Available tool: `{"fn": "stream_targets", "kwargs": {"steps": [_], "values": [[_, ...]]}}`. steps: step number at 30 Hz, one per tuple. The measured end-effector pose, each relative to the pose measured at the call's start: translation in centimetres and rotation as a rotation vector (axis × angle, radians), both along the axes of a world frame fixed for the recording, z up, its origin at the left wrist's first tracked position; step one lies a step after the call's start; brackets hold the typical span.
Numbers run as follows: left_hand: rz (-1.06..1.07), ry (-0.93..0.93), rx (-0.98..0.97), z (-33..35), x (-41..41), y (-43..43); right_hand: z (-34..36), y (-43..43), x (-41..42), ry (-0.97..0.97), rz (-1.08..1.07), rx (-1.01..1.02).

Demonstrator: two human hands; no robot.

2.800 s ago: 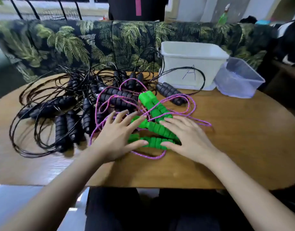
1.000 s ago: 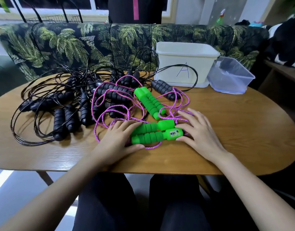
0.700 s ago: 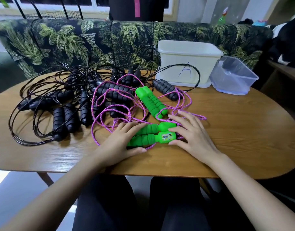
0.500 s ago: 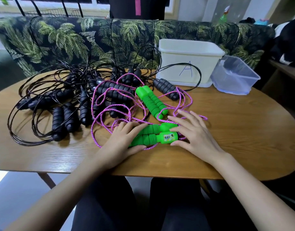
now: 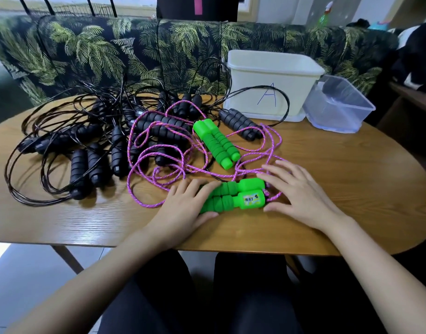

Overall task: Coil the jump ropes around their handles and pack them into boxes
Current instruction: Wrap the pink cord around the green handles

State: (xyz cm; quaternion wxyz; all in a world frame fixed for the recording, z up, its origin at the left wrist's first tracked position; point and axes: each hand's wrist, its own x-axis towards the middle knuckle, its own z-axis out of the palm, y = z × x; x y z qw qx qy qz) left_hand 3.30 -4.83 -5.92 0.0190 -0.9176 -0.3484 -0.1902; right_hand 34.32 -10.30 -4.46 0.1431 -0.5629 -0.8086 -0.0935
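Both forearms reach in from 6 o'clock. The left hand (image 5: 183, 206) lies flat, fingers straight, over the foam ends of the near green handles (image 5: 233, 197). The right hand (image 5: 301, 196), fingers spread and relaxed, touches their cap ends. Neither grips. The pair lies side by side near the front edge of the table (image 5: 351, 184), long axis 8-to-2 o'clock, caps toward 2, amid pink rope (image 5: 145, 204)

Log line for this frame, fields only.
near green handles: side by side | left hand: open, resting on handles | right hand: open, at handle ends | pink rope: uncoiled
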Motion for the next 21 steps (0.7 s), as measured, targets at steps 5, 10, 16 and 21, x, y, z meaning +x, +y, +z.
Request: {"fn": "stream_targets", "kwargs": {"steps": [5,10,16,21], "values": [[0.012,0.092,-0.063,0.8,0.9,2.6,-0.1,1.5,1.7,-0.049,-0.111,0.076],[0.053,0.074,-0.138,0.8,0.6,3.0,0.1,0.3,4.5,-0.098,-0.368,0.067],[0.064,0.083,-0.162,1.0,0.6,3.0,0.4,-1.6,3.8,-0.138,-0.382,0.170],[0.063,0.098,-0.172,1.4,0.5,2.9,1.2,-0.3,1.1,-0.164,-0.019,0.383]]}}
